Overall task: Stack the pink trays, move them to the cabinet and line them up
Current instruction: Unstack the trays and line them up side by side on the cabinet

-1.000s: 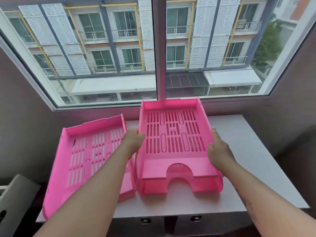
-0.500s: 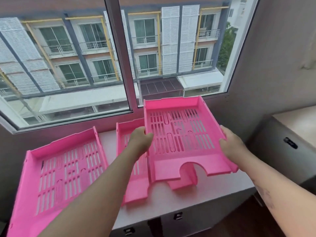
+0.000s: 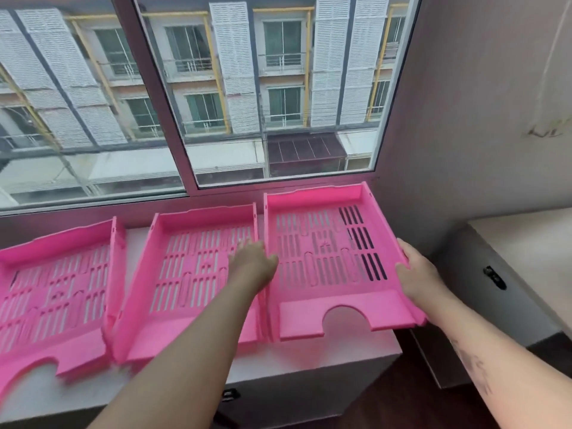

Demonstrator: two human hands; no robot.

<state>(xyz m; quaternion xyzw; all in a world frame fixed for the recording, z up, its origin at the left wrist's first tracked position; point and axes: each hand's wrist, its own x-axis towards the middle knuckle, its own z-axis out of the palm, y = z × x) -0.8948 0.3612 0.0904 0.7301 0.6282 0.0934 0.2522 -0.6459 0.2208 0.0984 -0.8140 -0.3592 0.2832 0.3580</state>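
Three pink slotted trays stand side by side on the white cabinet top (image 3: 328,351) under the window. The right tray (image 3: 328,261) is held by both hands: my left hand (image 3: 253,267) grips its left wall, my right hand (image 3: 418,274) grips its right wall. Its right side overhangs the cabinet's right end, and I cannot tell whether it rests on the top or hovers just above it. The middle tray (image 3: 192,274) lies right beside it, partly behind my left forearm. The left tray (image 3: 52,292) lies at the far left, cut off by the frame edge.
A large window with a grey frame (image 3: 161,97) runs behind the trays. The room wall closes the corner on the right. A second, lower cabinet (image 3: 495,274) with a black latch stands to the right, across a gap of dark floor.
Both hands lifted the top tray off the one beneath and carried it right, down beside it. The uncovered tray now shows as the middle one. The view has swung right.
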